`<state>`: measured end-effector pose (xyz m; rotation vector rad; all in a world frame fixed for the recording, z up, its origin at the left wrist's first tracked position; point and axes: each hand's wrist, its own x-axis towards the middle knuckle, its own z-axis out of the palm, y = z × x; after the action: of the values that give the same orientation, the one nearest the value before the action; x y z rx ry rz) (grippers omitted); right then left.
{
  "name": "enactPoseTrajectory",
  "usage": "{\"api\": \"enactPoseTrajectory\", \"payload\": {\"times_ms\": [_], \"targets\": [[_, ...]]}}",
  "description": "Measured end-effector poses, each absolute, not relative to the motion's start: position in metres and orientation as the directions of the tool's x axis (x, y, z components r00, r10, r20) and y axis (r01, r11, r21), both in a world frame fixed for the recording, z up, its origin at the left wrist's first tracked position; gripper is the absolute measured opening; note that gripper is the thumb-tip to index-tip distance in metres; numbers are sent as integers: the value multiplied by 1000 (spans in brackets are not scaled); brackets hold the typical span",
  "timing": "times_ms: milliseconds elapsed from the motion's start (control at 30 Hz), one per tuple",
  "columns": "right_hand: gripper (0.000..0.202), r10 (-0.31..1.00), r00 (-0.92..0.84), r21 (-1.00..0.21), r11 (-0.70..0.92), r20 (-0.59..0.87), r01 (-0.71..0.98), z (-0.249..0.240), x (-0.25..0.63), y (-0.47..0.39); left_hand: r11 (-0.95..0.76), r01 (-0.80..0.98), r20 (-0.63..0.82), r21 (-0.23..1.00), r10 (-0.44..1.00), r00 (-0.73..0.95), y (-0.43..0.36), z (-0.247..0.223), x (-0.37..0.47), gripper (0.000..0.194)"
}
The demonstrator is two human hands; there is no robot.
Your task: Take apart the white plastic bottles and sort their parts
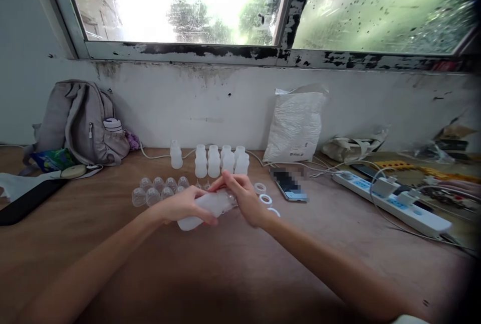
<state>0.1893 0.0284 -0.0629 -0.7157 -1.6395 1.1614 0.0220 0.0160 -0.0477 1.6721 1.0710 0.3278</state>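
Note:
A frosted white baby bottle (206,208) lies tilted in the air over the table, its base toward the lower left. My left hand (184,205) is wrapped round its body. At the bottle's top end, my right hand (246,197) is closed round a clear cap, partly hidden by the fingers. Behind my hands stand several similar white bottles (214,162), with one more bottle (176,155) apart to the left. Rows of clear dome caps (153,196) sit left of my left hand. White rings (265,199) lie just right of my right hand.
A phone (289,184) and a white power strip (391,203) with plugs and cables lie to the right. Against the wall lean a white plastic package (295,126) and, at left, a grey backpack (80,123). A black flat object (32,201) rests at the left edge.

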Motion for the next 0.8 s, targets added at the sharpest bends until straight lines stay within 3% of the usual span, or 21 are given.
{"api": "enactPoseTrajectory", "payload": {"times_ms": [167, 367, 633, 733, 800], "targets": [[41, 875, -144, -886, 451, 462, -104, -60, 189, 22, -264, 583, -50, 768, 883, 466, 2, -43, 36, 23], [41, 910, -1, -905, 412, 415, -102, -66, 190, 24, -352, 703, 80, 617, 918, 389, -5, -48, 48, 23], [34, 855, -83, -858, 514, 511, 15, -59, 201, 57, -395, 671, 123, 628, 901, 416, 29, -56, 47, 35], [34, 818, -3, -810, 570, 575, 138, -55, 203, 79, -405, 718, 277, 566, 914, 298, 53, -60, 39, 42], [33, 834, -79, -824, 552, 546, 130, -53, 203, 90, -394, 705, 306, 589, 917, 257, 66, -63, 32, 44]]}}
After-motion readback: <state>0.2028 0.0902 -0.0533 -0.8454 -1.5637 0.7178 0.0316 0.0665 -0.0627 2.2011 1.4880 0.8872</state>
